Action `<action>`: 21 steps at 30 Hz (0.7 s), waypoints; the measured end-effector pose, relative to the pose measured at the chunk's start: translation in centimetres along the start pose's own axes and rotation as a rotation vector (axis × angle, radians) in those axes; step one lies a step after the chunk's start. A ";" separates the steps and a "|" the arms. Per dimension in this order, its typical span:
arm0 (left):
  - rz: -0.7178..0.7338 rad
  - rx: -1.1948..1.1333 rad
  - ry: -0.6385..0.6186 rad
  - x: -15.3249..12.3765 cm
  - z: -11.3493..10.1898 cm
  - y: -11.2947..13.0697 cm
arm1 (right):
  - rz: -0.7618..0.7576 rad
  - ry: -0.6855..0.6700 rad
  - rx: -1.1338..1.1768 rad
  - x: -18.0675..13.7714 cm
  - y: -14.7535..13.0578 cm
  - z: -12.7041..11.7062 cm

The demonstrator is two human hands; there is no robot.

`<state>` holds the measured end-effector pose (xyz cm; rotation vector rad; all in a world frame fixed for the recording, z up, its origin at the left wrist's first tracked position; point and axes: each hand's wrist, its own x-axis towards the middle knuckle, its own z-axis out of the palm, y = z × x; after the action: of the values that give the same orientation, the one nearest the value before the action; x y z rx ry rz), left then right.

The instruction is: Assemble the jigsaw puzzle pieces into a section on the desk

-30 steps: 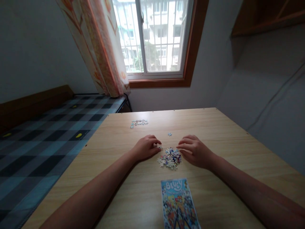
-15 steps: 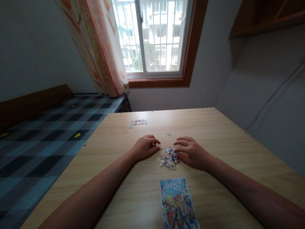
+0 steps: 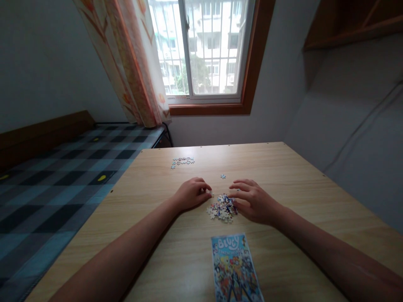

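Observation:
A pile of jigsaw puzzle pieces [image 3: 222, 209], some pale side up and some printed, lies between my hands. My left hand [image 3: 192, 193] rests at the pile's upper left, its fingers curled and closed with a small pale puzzle piece [image 3: 212, 193] at the tips. At the right of the pile, my right hand [image 3: 252, 200] has its fingers apart, the fingertips over its edge. One loose piece [image 3: 223, 176] lies beyond the pile. Farther back on the left, several joined pieces [image 3: 183, 161] form a partial strip.
A puzzle box [image 3: 235, 268] with a colourful cartoon cover lies in front of the pile on the wooden table [image 3: 302, 184]. To the left is a bed with a checked cover [image 3: 72, 188]. A barred window [image 3: 214, 50] and a curtain [image 3: 129, 63] are behind the table.
My right hand has shifted slightly left over the edge of the pile. My left hand, the joined pieces and the box look the same.

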<state>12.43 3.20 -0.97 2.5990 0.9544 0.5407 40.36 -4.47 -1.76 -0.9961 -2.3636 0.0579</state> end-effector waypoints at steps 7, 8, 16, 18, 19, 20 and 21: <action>0.004 0.002 -0.003 0.0 0.0 0.0 | -0.050 -0.031 0.049 0.2 -0.4 0.3; 0.005 0.000 -0.003 0.0 0.0 0.0 | -0.042 -0.028 0.048 0.2 -0.4 0.4; -0.003 0.006 0.004 0.0 -0.1 0.2 | 0.071 0.066 0.166 0.2 0.2 0.3; -0.004 0.005 0.003 0.0 -0.1 0.2 | 0.126 0.101 0.171 0.1 0.7 0.0; -0.003 0.005 0.001 0.0 -0.2 0.2 | 0.146 0.113 0.163 0.0 1.0 -0.2; -0.002 0.003 -0.002 0.0 -0.2 0.3 | 0.157 0.118 0.149 -0.1 1.3 -0.3; -0.001 0.000 -0.004 0.0 -0.2 0.3 | 0.156 0.115 0.132 -0.3 1.5 -0.6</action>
<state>12.47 3.02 -0.65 2.5989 0.9547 0.5343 41.79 -3.65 -1.80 -1.0880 -2.1457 0.2081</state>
